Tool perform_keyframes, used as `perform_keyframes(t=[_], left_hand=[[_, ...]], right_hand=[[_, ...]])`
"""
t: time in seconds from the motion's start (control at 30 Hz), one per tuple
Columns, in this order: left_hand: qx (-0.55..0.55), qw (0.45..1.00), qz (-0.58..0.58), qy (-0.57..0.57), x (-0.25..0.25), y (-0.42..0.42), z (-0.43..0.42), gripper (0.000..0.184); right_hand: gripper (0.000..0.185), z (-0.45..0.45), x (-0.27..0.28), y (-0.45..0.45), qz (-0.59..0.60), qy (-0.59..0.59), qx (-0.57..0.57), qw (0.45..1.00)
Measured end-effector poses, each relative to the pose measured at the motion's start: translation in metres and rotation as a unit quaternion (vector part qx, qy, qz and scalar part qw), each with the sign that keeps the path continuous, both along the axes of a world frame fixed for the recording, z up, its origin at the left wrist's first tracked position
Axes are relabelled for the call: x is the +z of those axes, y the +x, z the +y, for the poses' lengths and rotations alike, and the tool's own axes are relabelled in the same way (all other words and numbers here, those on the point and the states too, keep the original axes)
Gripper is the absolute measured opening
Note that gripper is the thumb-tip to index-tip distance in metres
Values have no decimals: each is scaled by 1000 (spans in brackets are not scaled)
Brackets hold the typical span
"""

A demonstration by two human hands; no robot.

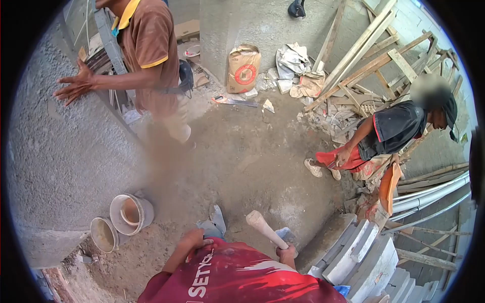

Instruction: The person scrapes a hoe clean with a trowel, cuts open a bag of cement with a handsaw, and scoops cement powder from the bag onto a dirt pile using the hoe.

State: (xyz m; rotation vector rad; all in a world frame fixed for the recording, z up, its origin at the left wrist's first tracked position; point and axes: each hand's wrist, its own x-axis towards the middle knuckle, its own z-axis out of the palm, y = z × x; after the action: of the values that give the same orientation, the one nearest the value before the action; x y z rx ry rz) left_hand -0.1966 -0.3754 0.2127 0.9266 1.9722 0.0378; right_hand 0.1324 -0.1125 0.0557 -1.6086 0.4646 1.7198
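Observation:
At the bottom centre, my right hand [287,254] is wrapped round a pale wooden handle [266,229], whose thick rounded end points up and left. The handle's lower end is hidden. My left hand [194,239] rests by the front of my red shirt [237,272], its fingers bent at the cloth; what they hold, if anything, is hidden. Just beyond it lies a grey piece of material [218,220] on the ground.
Two buckets [145,214] [104,235] stand at lower left. A co-worker [151,50] touches the rough wall at upper left; another person [394,126] bends at right. Stacked slabs [353,247] lie at lower right. A handsaw [235,101], cement bag [243,69] and timber [364,55] are farther back.

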Motion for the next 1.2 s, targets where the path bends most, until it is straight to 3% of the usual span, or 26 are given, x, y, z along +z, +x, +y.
perform_keyframes(t=[0.13,0.27,0.4,0.47,0.53,0.57,0.63,0.7,0.77,0.83,0.9,0.93,1.03,1.13,1.2], left_hand=[[80,987,92,101,2,-102,40,58],[83,962,216,144,43,-181,98,54],[113,958,195,180,47,-223,144,54],[119,962,103,225,29,-238,167,56],[121,968,-15,221,-7,-252,189,55],[117,969,-10,218,-15,-262,204,55],[92,983,-119,106,-31,-282,234,63],[54,992,-71,83,-65,-302,256,64],[15,998,-11,67,-86,-343,303,65],[11,988,104,115,-91,-356,316,56],[16,996,44,81,-61,-393,356,54],[31,997,-8,71,-47,-407,383,53],[106,983,68,136,-15,-440,424,51],[89,984,86,125,-46,-476,443,55],[62,990,81,94,-53,-493,457,55]], right_hand=[[22,32,24,-59,-42,-28,-45,998],[22,67,54,-117,-11,-66,-63,996],[26,96,49,-169,-36,2,2,999],[32,113,38,-195,7,47,36,998],[30,141,20,-221,5,15,31,999],[28,156,11,-237,-4,-12,33,999],[29,188,-8,-267,-6,-21,32,999],[33,226,-29,-295,-31,-40,-20,999],[32,274,-39,-335,29,-13,-21,999],[32,297,-32,-352,54,9,9,998],[30,337,-64,-364,12,-53,18,998],[27,353,-52,-379,-9,-15,19,1000],[31,407,-31,-429,-6,-22,3,1000],[39,445,-27,-465,45,-7,23,999],[42,462,7,-494,56,21,43,997]])
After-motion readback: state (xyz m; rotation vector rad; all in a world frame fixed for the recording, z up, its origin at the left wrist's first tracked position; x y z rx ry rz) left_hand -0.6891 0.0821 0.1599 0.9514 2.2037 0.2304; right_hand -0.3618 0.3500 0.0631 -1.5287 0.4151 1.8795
